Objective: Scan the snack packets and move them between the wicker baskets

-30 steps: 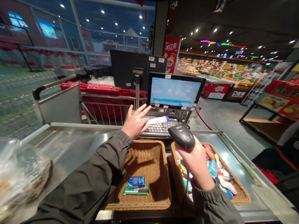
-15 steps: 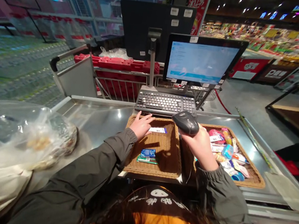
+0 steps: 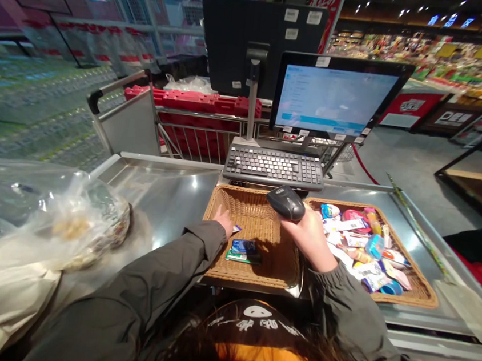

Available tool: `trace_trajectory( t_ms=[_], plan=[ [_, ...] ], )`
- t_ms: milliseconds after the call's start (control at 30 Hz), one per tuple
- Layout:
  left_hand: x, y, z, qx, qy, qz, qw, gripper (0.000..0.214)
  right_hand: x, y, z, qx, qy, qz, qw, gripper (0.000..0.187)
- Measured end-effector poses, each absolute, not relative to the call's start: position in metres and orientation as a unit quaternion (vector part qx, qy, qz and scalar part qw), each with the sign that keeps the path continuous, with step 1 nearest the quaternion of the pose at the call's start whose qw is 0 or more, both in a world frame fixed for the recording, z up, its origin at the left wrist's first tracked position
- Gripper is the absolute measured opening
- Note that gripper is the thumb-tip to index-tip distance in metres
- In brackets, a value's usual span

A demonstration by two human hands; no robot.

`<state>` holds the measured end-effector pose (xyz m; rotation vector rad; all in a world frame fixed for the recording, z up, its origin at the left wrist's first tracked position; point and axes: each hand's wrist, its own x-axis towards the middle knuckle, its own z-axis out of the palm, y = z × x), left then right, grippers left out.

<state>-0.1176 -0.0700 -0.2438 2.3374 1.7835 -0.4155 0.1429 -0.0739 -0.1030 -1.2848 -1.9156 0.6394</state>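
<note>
Down on the steel counter (image 3: 166,195), our left hand (image 3: 223,220) sits inside the left wicker basket (image 3: 242,203), fingertips at a small white packet (image 3: 236,229); we cannot tell whether they grip it. A blue packet (image 3: 243,245) and a green packet (image 3: 239,256) lie just beside. Our right hand (image 3: 309,238) clasps the scanner (image 3: 286,202) between the baskets; the right basket (image 3: 422,294) is heaped with small colourful packets (image 3: 363,248)

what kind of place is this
Most likely a supermarket checkout: the right hand grips a barcode scanner above wicker baskets of small packets, and a till screen and keyboard stand behind them.
</note>
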Motion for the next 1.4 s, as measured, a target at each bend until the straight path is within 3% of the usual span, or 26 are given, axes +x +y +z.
trace_trajectory(
  t_ms=[233,400,600,867,1033,1233,1400],
  plan=[
    [-0.117,-0.073,-0.216,0.809,0.560,-0.149,0.101,0.043,0.154,-0.082,-0.100,-0.524,-0.724,0.241,0.379,0.022],
    [-0.090,-0.060,-0.166,0.855,0.513,-0.034,0.067,0.045,0.193,-0.095,-0.087,-0.574,-0.661,0.214,0.433,0.027],
    [0.011,-0.032,-0.135,0.892,0.442,0.079,0.046,0.051,0.248,-0.107,-0.074,-0.636,-0.592,0.124,0.479,0.028],
    [0.129,-0.006,-0.147,0.885,0.440,0.148,-0.011,0.050,0.298,-0.101,-0.080,-0.669,-0.520,0.072,0.526,0.035],
    [0.166,0.008,-0.166,0.894,0.428,0.124,-0.037,0.054,0.319,-0.096,-0.084,-0.673,-0.510,0.078,0.529,0.034],
    [0.179,0.024,-0.186,0.901,0.423,0.097,-0.028,0.028,0.340,-0.085,-0.086,-0.660,-0.526,0.088,0.529,0.031],
    [0.182,0.034,-0.188,0.897,0.432,0.095,0.002,0.027,0.351,-0.076,-0.090,-0.654,-0.537,0.102,0.523,0.028]
  ],
)
